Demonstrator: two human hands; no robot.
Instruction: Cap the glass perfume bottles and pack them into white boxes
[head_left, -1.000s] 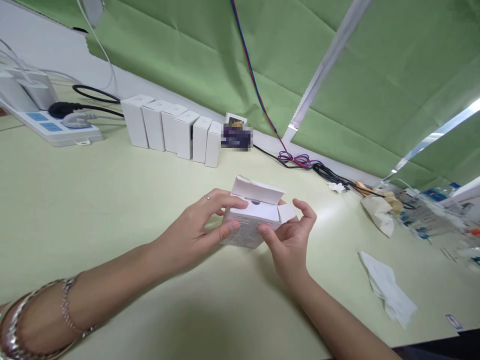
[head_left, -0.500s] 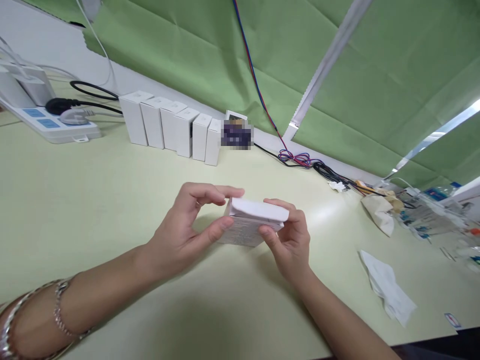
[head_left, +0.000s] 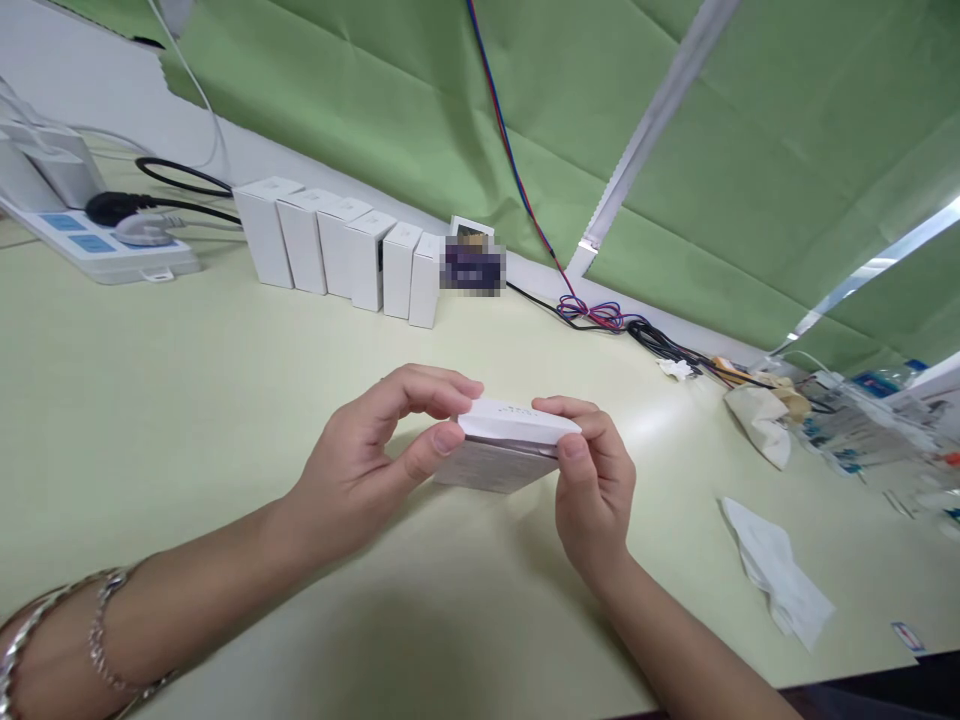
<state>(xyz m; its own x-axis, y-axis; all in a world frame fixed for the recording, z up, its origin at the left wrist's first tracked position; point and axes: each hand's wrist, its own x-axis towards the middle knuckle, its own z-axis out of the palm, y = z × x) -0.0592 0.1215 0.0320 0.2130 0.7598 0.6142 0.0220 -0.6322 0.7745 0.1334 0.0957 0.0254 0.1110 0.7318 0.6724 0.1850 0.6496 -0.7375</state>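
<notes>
A small white cardboard box (head_left: 491, 465) stands between my hands over the middle of the table, its printed side towards me. Its top flap (head_left: 517, 421) is folded over, with a narrow gap along the near edge. My left hand (head_left: 382, 440) grips the box's left end, thumb on the near side and fingers at the top corner. My right hand (head_left: 596, 475) closes on the right end, its thumb at the flap's near corner and its fingers behind. The box's far side is hidden.
Several white boxes (head_left: 300, 240) stand in a row at the back left, near a power strip (head_left: 97, 245) with plugs. Bundled cables (head_left: 592, 315) run along the wall. To the right lie a crumpled tissue (head_left: 776, 570) and clear plastic bags (head_left: 862, 420).
The flap has tilted so that more of its top shows. My right thumb has moved up and right, from the box's near side to the flap's corner.
</notes>
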